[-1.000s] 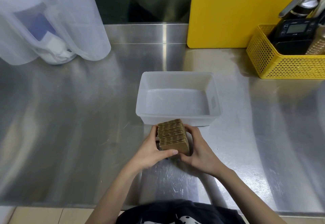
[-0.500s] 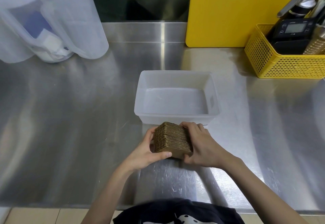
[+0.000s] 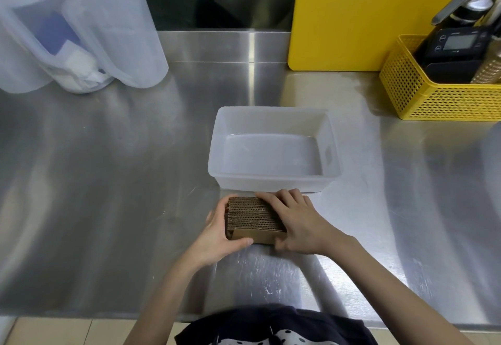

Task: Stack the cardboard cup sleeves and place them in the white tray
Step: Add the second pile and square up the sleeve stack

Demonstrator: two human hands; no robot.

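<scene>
A stack of brown corrugated cardboard cup sleeves (image 3: 250, 216) stands on edge on the steel counter, just in front of the white tray (image 3: 273, 182). My left hand (image 3: 217, 239) grips the stack's left end, thumb along its near face. Over the right end lies my right hand (image 3: 296, 222), fingers spread across the top edges and pressing the sleeves together. The tray holds nothing and sits a few centimetres beyond the stack.
Translucent plastic jugs (image 3: 81, 32) stand at the back left. A yellow board (image 3: 366, 16) leans against the back wall. A yellow mesh basket (image 3: 433, 98) with a black scale and tools sits at the back right. The counter's front edge runs just below my arms.
The stack has tipped from upright to lower and flatter. My right hand has slid from behind the stack onto its top and right end. My left hand keeps its hold.
</scene>
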